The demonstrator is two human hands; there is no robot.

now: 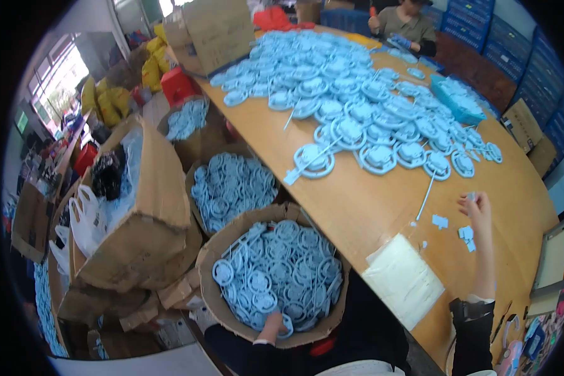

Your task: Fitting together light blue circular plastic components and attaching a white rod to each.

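Note:
My left hand [271,327] is down at the near edge of a round-cut cardboard box [208,276]. Its fingers are closed on a light blue round plastic part [287,326], just above the heap of similar parts [288,269] filling that box. Over the wooden table, my right hand [476,207] pinches a small light blue plastic scrap [471,196]. Below it on the tabletop lie a few flat blue scraps [440,221]. A large pile of blue round parts [351,94], some with thin sticks attached, covers the table's far side.
A whitish sheet [404,282] lies on the table [382,207] near its front edge. Left stand more cartons of blue parts [232,188] and a big carton [144,232] with plastic bags. Across the table, another person [407,28] works. Blue crates [507,50] are stacked at the right.

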